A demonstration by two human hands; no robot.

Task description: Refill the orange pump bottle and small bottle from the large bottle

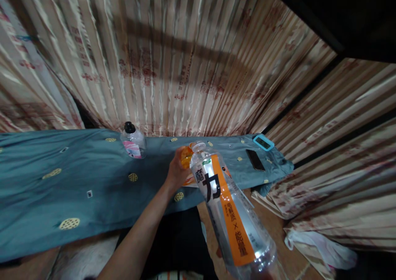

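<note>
A large clear plastic bottle (232,214) with an orange and white label tilts up close in front of me, its uncapped neck pointing away toward the table. My left hand (176,172) reaches to that neck, fingers closed round an orange cap (186,156) just beside the bottle's mouth. The bottle's base runs out of the bottom edge of the picture, and my right hand does not show.
A teal cloth (62,181) with gold motifs covers the table. On it stand a small clear bottle (133,143) with a black cap and pink label, a teal-framed device (263,142) and a black phone (255,159). Striped curtains (185,65) hang behind. A white bag (321,247) lies low right.
</note>
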